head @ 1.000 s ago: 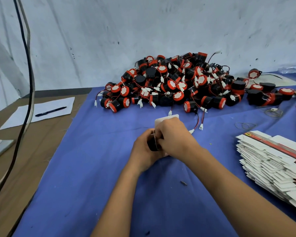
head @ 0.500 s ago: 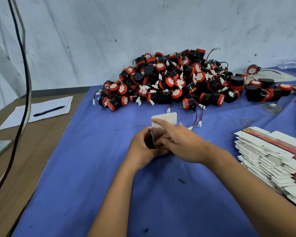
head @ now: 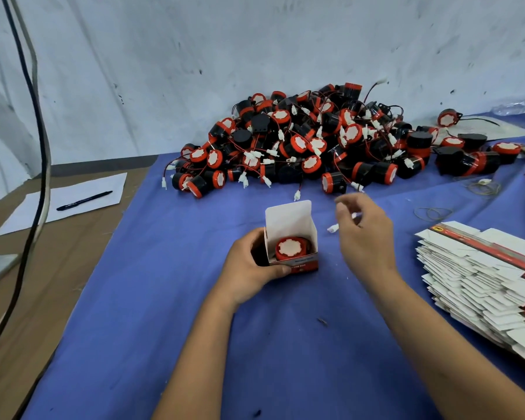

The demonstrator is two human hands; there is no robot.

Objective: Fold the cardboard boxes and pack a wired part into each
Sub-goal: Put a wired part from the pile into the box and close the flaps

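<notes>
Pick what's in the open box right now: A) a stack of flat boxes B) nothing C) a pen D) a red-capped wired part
D: the box, gripped by the left hand, has its lid flap up and a red-capped part sitting inside.

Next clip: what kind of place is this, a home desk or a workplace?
Most likely a small workshop packing bench. A big pile of identical black-and-red wired parts lies on the blue cloth, a stack of flat unfolded cartons waits at the right, and the left hand holds an open box with one part inside.
</notes>
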